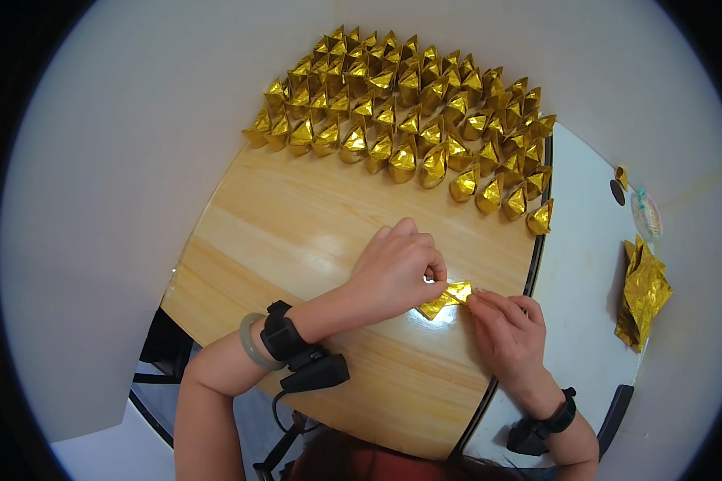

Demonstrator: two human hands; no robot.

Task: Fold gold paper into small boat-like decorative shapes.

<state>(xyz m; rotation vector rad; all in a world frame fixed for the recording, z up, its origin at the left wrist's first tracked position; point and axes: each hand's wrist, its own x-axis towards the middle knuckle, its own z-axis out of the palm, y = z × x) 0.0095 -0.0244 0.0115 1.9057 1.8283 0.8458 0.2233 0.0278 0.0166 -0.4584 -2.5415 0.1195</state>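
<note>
A small folded piece of gold foil paper (435, 308) is held low over the wooden table, between my two hands. My left hand (395, 268) reaches across from the left and pinches its upper left part between thumb and forefinger. From the right, my right hand (509, 333) has its fingertips closed on the paper's right end. The fold's underside and the parts beneath my fingertips are hidden. Beyond my hands, many folded gold foil ingots (403, 163) stand in rows, their pointed ends up.
The wooden table (257, 224) meets a white table (573, 264) along a dark edge at the right. On the white one lie a stack of gold foil sheets (643, 295), a dark round disc (618, 192) and a pale oval item (646, 214). Walls border the tables.
</note>
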